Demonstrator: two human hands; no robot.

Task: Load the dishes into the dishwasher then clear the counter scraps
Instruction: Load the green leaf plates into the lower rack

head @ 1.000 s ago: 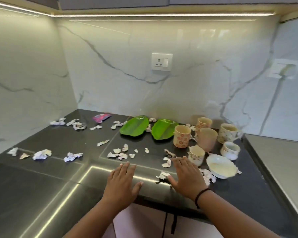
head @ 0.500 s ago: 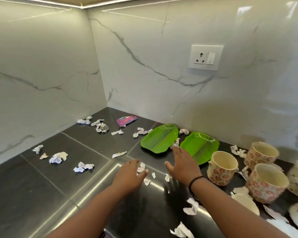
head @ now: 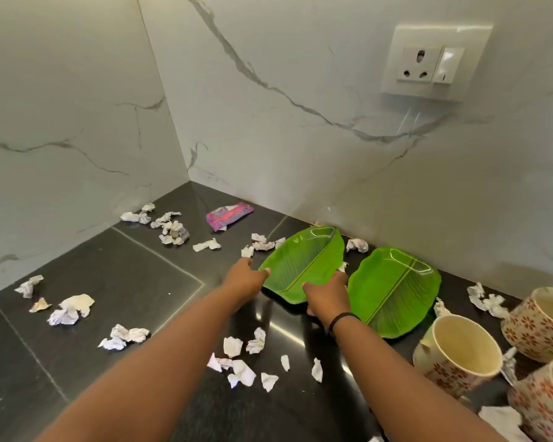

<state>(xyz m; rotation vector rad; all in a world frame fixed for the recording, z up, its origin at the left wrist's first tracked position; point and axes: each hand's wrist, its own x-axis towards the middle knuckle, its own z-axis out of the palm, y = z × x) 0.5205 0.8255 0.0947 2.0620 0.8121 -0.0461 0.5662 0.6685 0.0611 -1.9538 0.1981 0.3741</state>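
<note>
Both hands are taking hold of the nearer green plate (head: 303, 264), a leaf-shaped dish lying on the dark table (head: 115, 291) close to the back wall. The left hand (head: 244, 279) is gripping the plate's left tip, thumb lying over the rim and the fingers hidden beneath; the right hand (head: 327, 296) is gripping the near right edge, thumb on top, fingers curling under. Just right of the right grip, the second green plate (head: 396, 288) is lying flat, its edge almost meeting the held plate. Further right and nearer, three patterned mugs (head: 457, 352) are standing upright and crowding the table's right side. Beyond the left grip, a pink wrapper (head: 228, 215) is lying near the wall corner. Crumpled paper scraps (head: 240, 362) are lying scattered: a cluster between the two forearms, more to the left of the left arm, and a few behind the plates against the wall. Open dark surface is showing left of the left grip, between the scrap clusters. The marble wall (head: 300, 122) is standing just behind the held plate's far edge, carrying a socket (head: 434, 63) above.
</note>
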